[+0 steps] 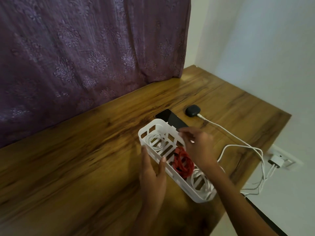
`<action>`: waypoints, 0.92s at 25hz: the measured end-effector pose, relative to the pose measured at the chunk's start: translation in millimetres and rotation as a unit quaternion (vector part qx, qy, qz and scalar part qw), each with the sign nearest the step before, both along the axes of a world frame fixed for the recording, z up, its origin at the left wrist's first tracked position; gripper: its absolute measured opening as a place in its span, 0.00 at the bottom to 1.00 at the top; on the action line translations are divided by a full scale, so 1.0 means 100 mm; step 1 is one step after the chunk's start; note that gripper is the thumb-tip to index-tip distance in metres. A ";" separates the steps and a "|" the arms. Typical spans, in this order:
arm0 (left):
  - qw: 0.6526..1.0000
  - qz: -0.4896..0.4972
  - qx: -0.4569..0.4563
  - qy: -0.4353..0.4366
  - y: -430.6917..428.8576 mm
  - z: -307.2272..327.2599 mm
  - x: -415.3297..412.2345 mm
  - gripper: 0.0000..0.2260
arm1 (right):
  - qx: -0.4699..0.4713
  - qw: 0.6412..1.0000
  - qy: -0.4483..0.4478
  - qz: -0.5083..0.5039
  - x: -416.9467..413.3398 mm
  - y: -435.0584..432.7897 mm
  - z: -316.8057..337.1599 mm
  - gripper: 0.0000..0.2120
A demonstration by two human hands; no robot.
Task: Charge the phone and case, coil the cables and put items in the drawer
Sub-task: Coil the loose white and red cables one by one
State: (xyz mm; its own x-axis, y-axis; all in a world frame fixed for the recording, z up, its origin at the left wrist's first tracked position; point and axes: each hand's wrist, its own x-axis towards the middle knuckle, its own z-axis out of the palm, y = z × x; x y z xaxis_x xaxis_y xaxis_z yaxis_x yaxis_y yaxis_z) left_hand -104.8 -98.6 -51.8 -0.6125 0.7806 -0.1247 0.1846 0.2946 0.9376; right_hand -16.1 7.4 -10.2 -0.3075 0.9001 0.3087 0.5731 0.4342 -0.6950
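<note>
My left hand [152,169] pinches the basket [173,175] by its near wall, thumb over the rim. Its long axis runs far-left to near-right. My right hand [198,147] is nearer the phone [172,119], which lies just beyond the far wall. Its fingers are curled, and I cannot tell if they hold anything. Three coils lie inside: white coil [156,142], red coil [183,161], second white coil [201,182].

Near end of phone [167,117] behind basket [179,180]
</note>
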 end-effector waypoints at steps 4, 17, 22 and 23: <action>0.994 -0.014 -0.020 -0.103 -0.16 0.03 0.30 0.30 | -0.103 0.995 -0.006 -0.006 0.57 -0.03 0.00 0.11; 0.985 -0.058 0.035 -0.157 -0.24 -0.04 0.43 0.29 | -0.206 0.970 0.113 -0.064 0.79 -0.40 -0.32 0.13; 0.984 -0.083 0.097 -0.122 -0.08 0.36 0.37 0.28 | -0.176 0.963 0.192 -0.069 0.82 -0.35 0.09 0.10; 0.983 -0.090 0.109 -0.116 0.00 0.45 0.37 0.28 | -0.166 0.960 0.212 -0.074 0.85 -0.30 0.22 0.09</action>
